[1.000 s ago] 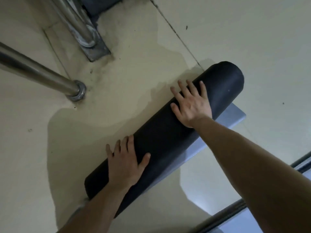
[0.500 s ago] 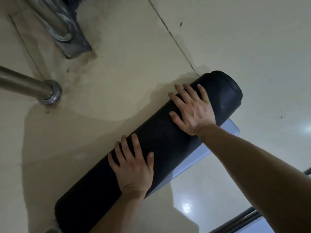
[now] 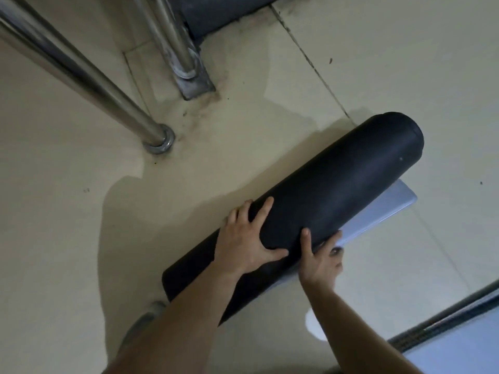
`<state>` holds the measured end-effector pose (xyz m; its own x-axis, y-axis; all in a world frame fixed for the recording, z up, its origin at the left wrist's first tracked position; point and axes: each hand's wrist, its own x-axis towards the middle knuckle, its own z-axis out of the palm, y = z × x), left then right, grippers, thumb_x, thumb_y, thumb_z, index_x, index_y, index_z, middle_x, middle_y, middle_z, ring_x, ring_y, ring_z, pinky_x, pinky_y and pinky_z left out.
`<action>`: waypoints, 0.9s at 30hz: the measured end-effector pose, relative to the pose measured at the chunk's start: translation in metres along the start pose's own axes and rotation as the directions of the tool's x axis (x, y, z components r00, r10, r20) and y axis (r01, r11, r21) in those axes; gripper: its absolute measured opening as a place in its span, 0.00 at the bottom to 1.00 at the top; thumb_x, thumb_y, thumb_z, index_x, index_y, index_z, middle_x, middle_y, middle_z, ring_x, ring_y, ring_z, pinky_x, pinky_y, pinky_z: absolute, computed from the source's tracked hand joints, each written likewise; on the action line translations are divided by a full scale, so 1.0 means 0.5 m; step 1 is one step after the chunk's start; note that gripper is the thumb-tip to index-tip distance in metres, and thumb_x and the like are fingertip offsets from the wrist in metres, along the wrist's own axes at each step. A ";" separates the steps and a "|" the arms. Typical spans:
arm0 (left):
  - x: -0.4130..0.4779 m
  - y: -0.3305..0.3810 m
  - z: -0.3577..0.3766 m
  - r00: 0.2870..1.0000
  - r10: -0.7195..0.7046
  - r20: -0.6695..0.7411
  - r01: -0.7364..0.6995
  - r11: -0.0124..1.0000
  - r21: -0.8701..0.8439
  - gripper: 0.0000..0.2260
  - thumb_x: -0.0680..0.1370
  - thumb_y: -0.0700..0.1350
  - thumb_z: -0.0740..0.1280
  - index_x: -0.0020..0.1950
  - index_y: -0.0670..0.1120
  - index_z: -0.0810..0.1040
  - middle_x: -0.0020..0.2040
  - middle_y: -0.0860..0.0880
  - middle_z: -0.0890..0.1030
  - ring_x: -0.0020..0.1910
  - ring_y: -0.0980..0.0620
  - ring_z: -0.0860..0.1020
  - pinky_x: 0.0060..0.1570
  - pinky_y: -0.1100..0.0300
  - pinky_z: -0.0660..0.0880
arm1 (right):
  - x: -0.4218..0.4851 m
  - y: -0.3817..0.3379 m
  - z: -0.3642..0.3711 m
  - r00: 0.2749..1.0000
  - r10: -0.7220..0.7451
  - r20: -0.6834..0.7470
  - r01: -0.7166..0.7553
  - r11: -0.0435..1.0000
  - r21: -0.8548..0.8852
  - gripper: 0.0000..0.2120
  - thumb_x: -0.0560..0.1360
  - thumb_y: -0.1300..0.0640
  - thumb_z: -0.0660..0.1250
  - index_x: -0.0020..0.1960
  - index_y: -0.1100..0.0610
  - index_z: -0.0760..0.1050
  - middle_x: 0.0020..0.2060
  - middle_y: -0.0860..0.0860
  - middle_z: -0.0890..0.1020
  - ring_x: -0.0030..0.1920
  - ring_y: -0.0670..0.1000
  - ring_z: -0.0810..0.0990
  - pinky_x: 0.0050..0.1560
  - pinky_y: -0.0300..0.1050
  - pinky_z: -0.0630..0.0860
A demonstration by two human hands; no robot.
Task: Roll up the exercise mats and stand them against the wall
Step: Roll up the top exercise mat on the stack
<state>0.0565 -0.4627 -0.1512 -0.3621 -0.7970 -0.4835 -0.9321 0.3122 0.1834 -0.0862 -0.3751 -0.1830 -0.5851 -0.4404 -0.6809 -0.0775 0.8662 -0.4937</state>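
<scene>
The rolled black exercise mat (image 3: 340, 184) lies slantwise on the tiled floor (image 3: 405, 63) near a steel post (image 3: 108, 85), its pale blue loose end (image 3: 383, 211) flat beneath it. The left hand (image 3: 248, 238) presses on the roll with fingers spread wide. The right hand (image 3: 321, 257) clasps the near side, thumb on top, fingers curled underneath.

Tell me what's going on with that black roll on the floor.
A person is rolling up a black mat on the floor. The left hand presses flat on top of the roll; the right hand grips its near side by the short light-blue tail left unrolled. The mat lies down, not yet stood up.
</scene>
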 end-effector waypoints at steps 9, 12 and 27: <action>0.008 -0.200 -0.079 0.990 -0.133 0.045 0.136 0.989 -0.061 0.56 0.59 0.76 0.74 0.78 0.53 0.56 0.70 0.43 0.71 0.66 0.39 0.72 0.67 0.44 0.69 | -0.079 -0.099 0.175 0.998 0.030 0.062 -0.048 0.951 0.305 0.45 0.77 0.34 0.66 0.82 0.52 0.47 0.76 0.58 0.60 0.72 0.67 0.69 0.70 0.59 0.69; 0.064 -0.333 -0.132 0.983 -0.177 0.054 0.182 0.979 -0.095 0.57 0.56 0.76 0.74 0.78 0.56 0.57 0.71 0.44 0.71 0.66 0.39 0.73 0.67 0.43 0.70 | -0.081 -0.212 0.285 0.998 0.017 0.053 -0.031 0.958 0.286 0.45 0.77 0.34 0.67 0.81 0.56 0.50 0.76 0.60 0.59 0.70 0.69 0.70 0.69 0.60 0.70; 0.071 -0.178 -0.185 0.969 0.170 -0.177 -0.141 0.976 0.167 0.57 0.65 0.76 0.69 0.83 0.50 0.51 0.81 0.43 0.56 0.78 0.40 0.58 0.75 0.44 0.60 | -0.124 -0.187 0.210 0.982 -0.181 -0.045 0.186 0.975 0.125 0.31 0.84 0.40 0.54 0.80 0.59 0.58 0.75 0.64 0.66 0.72 0.67 0.70 0.71 0.58 0.66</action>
<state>0.1262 -0.5668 -0.1057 -0.5106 -0.8109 -0.2860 -0.8578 0.5032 0.1046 0.0421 -0.4536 -0.1515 -0.5971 -0.5791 -0.5550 -0.0833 0.7329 -0.6752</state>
